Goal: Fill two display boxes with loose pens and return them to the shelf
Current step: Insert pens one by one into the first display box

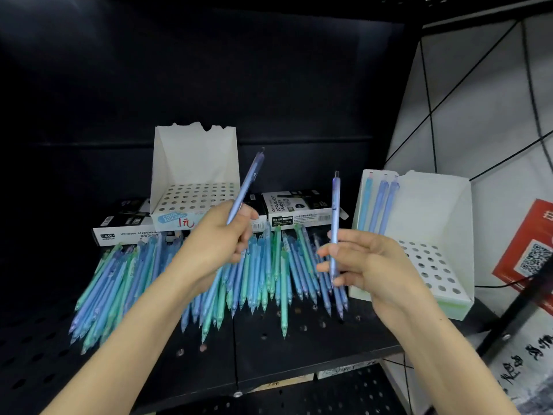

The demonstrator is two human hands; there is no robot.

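A heap of loose blue and green pens (263, 280) lies across the black shelf (299, 348). My left hand (218, 238) grips a purple-blue pen (248, 182) that slants up to the right. My right hand (368, 265) pinches another purple-blue pen (335, 202), held upright. A white display box (194, 157) with a holed insert stands behind the heap and holds no pens. A second white display box (434, 211) stands at the right, with three pens (380, 205) upright in its back left corner.
Black permanent-marker boxes (299, 209) lie flat behind the heap, under and beside the middle display box. A white wall with black lines (478, 100) and a red poster with a QR code (535, 253) stand at the right. A lower shelf (299, 393) shows below.
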